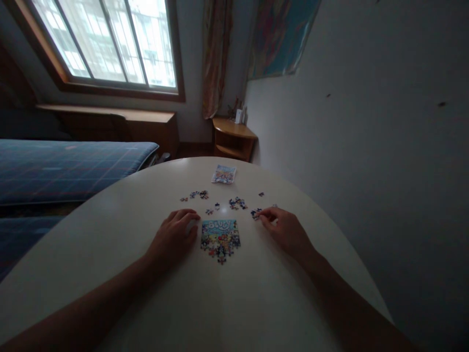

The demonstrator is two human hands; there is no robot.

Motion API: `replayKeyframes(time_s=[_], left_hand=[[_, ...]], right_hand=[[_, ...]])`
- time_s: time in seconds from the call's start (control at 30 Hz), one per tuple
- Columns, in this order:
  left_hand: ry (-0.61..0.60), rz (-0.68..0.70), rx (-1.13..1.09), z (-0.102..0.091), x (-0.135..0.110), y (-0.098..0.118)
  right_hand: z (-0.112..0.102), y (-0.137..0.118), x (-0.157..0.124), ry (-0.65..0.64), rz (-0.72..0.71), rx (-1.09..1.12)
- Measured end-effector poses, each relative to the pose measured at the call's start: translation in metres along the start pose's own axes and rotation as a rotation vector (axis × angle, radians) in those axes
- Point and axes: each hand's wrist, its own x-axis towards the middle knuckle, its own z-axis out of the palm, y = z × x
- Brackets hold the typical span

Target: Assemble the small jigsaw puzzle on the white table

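A partly built colourful jigsaw (pixel 220 238) lies on the round white table (pixel 234 303). My left hand (pixel 176 237) rests palm down just left of it, fingers curled loosely against the table beside its edge. My right hand (pixel 284 230) lies to the right, its fingertips pinched on a small cluster of loose pieces (pixel 255 213). More loose pieces (pixel 237 203) are scattered beyond the jigsaw, with another small group (pixel 198 195) further left.
A small picture card (pixel 223 174) lies near the table's far edge. A blue plaid bed (pixel 62 168) is to the left, a wooden corner shelf (pixel 232 137) stands by the wall, and a window (pixel 110 41) is above.
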Motion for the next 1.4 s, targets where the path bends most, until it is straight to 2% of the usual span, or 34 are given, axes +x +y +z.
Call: replayKeyframes(time_s=[0.37, 0.87, 1.2, 1.4], left_hand=[[0.000, 0.004, 0.007, 0.001, 0.000, -0.001], [-0.004, 0.006, 0.012, 0.002, 0.000, -0.001], [0.000, -0.006, 0.004, 0.002, -0.001, -0.001], [0.002, 0.013, 0.019, -0.002, -0.002, 0.007]], right_hand=[[0.003, 0.004, 0.001, -0.003, 0.083, -0.010], [0.008, 0.003, -0.001, -0.017, 0.041, 0.018], [0.015, -0.006, -0.007, -0.119, -0.112, 0.024], [0.018, -0.009, -0.011, -0.178, -0.279, 0.072]])
